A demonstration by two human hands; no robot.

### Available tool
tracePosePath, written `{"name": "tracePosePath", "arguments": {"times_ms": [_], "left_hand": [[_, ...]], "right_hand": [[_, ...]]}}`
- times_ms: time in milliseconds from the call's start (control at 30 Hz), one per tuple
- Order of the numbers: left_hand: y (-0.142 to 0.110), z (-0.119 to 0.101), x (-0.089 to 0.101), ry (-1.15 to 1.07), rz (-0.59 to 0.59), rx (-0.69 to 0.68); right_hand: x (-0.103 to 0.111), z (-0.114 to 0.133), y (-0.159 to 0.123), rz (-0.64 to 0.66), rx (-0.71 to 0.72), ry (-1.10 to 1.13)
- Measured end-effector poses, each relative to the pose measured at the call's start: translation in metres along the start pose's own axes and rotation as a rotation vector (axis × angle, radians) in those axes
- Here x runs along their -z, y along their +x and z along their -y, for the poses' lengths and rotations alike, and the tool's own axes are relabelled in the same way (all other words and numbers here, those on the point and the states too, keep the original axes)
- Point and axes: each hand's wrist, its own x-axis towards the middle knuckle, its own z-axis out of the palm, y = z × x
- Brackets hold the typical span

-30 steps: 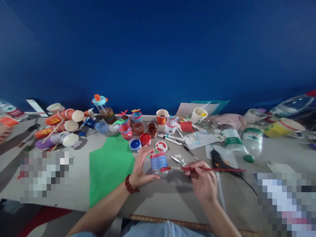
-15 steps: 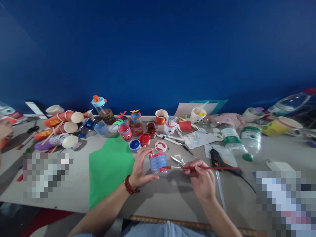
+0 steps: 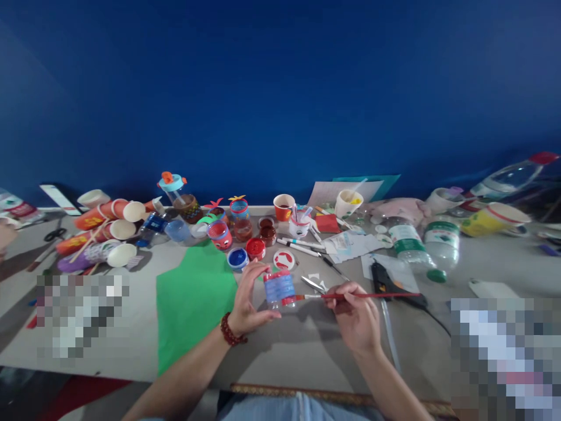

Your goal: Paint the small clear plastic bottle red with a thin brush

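Between the thumb and fingers of my left hand (image 3: 249,304) is a clear plastic bottle piece (image 3: 279,287), lying sideways, with a blue painted middle and red painted bands. My right hand (image 3: 357,318) pinches a red-handled paintbrush (image 3: 377,296); its bristles point left and meet the red part at the piece's lower right side. Just beyond my hands stand an open jar of red paint (image 3: 255,248) and an open jar of blue paint (image 3: 238,258). A white lid smeared with red (image 3: 284,260) lies behind the bottle piece.
Green paper (image 3: 193,310) lies left of my hands. Scissors (image 3: 312,285) sit between them, partly hidden. A black glue gun (image 3: 385,280) with a cord is to the right. Paper cups (image 3: 123,209), plastic bottles (image 3: 409,242) and painted cups (image 3: 220,235) line the back. Another person's hand shows at far left.
The view has shifted slightly. My hands keep nearly the same pose, with the brush still against the bottle piece. The other person's hand at far left has moved further out of view.
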Motion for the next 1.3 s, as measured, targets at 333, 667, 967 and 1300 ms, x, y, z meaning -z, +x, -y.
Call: {"name": "tracePosePath", "arguments": {"times_ms": [333, 667, 967, 1300], "left_hand": [[-0.004, 0.003, 0.0, -0.023, -0.036, 0.032], [-0.002, 0.006, -0.004, -0.194, -0.045, 0.053], [-0.005, 0.003, -0.004, -0.342, 0.082, 0.108], [0.003, -0.003, -0.004, -0.375, 0.184, 0.069]], "right_hand": [[0.008, -0.009, 0.003, -0.016, 0.009, -0.045], [0.002, -0.006, -0.003, 0.125, 0.167, -0.148], [-0.012, -0.003, 0.002, 0.67, 0.348, -0.603], [-0.012, 0.01, 0.011, 0.706, 0.437, -0.724]]}}
